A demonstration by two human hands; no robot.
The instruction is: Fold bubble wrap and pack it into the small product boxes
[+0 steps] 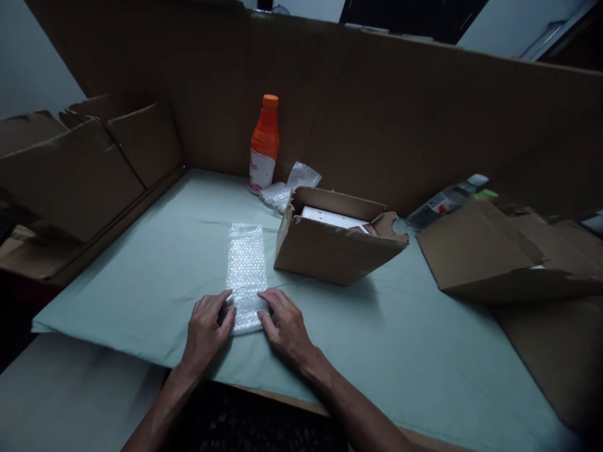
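Observation:
A strip of clear bubble wrap (245, 263) lies lengthwise on the pale green table cover (155, 263). My left hand (207, 329) and my right hand (285, 326) rest on either side of its near end, fingers curled and pinching the strip's edges. What lies under that end, if anything, is hidden. Just beyond and to the right stands an open cardboard box (332, 242) with a white item (330, 218) inside.
An orange bottle (264, 145) stands at the back next to crumpled plastic (289, 185). A clear bottle (445, 201) lies at the right behind flattened cardboard (499, 257). Cardboard walls (377, 113) ring the table; stacked boxes (75, 169) sit at left.

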